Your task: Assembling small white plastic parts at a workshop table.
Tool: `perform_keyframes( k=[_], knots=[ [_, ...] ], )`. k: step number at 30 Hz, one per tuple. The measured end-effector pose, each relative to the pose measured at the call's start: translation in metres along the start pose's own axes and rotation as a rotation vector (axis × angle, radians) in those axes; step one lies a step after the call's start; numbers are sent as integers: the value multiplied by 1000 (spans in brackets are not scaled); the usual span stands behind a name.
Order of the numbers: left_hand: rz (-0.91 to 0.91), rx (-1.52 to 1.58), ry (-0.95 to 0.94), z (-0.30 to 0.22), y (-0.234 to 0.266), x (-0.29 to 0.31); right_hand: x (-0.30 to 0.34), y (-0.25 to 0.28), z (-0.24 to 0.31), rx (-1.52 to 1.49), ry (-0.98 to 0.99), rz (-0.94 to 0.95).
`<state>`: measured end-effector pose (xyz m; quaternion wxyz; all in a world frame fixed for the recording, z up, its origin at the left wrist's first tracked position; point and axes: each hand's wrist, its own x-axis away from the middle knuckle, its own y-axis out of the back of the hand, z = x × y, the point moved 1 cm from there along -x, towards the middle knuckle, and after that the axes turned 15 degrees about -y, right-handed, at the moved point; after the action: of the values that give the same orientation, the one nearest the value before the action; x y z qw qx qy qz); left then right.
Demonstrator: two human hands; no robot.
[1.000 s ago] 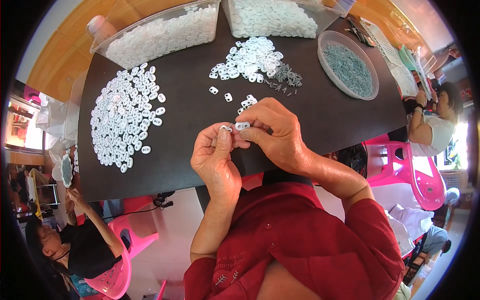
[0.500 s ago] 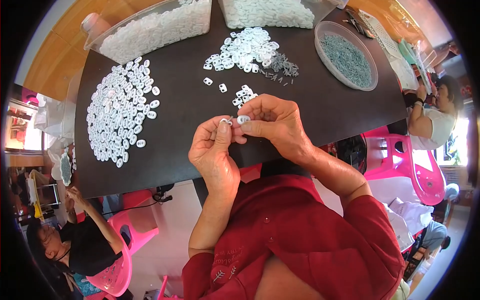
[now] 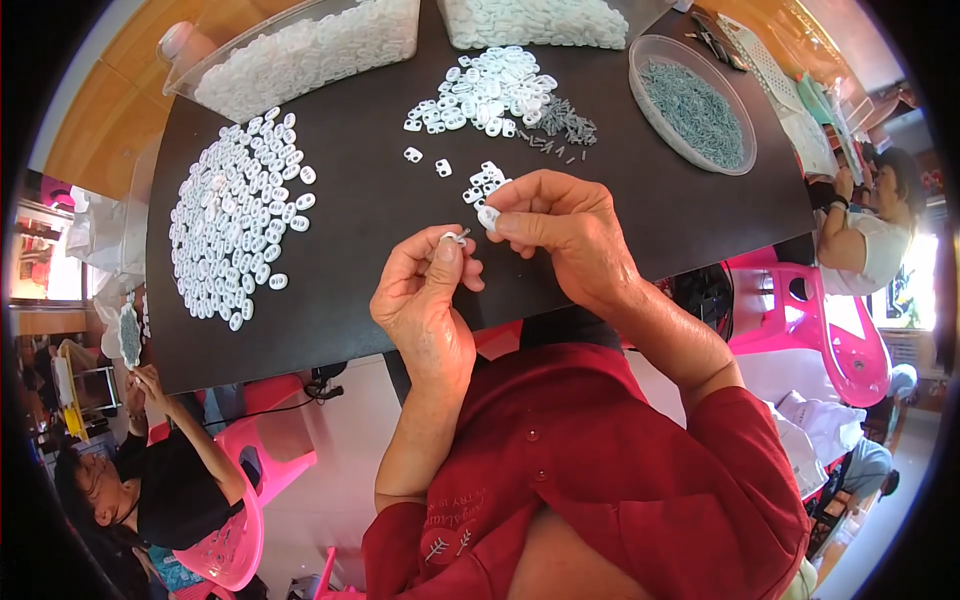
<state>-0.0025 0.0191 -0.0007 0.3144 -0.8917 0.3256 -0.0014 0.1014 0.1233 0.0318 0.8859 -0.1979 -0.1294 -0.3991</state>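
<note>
Over the near middle of the dark table, my left hand (image 3: 428, 305) pinches a small white plastic piece (image 3: 453, 238) between thumb and forefinger. A thin grey pin seems to stick out of it. To its right, my right hand (image 3: 570, 240) grips a white oval plastic piece (image 3: 487, 216) at its fingertips. A narrow gap parts the two pieces. Just beyond my right fingertips lies a little cluster of white two-holed pieces (image 3: 485, 182). Farther back is a larger heap of white pieces (image 3: 490, 85), with short grey pins (image 3: 568, 125) beside it.
Many white oval pieces (image 3: 230, 225) spread over the table's left side. Clear bins of white parts (image 3: 310, 55) line the far edge. A round tub (image 3: 636, 105) of grey pins stands far right, near pliers (image 3: 718, 42). Other people sit at both sides on pink chairs (image 3: 855, 350).
My hands have drawn slightly apart. The right hand, with the oval piece, has moved a little up and right and turned; the left hand has shifted slightly left.
</note>
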Motion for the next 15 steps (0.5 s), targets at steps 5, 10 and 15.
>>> perform_keyframes(
  k=[5,10,15],
  knots=[
    [-16,-3,10,-7,-3,3,-1,-4,-3,16,-11,-6],
    [-21,-64,5,-9,-2,5,0,-6,-3,76,24,-39],
    [-11,-109,-10,-6,0,5,-2,-9,-6,67,74,-44]
  ],
)
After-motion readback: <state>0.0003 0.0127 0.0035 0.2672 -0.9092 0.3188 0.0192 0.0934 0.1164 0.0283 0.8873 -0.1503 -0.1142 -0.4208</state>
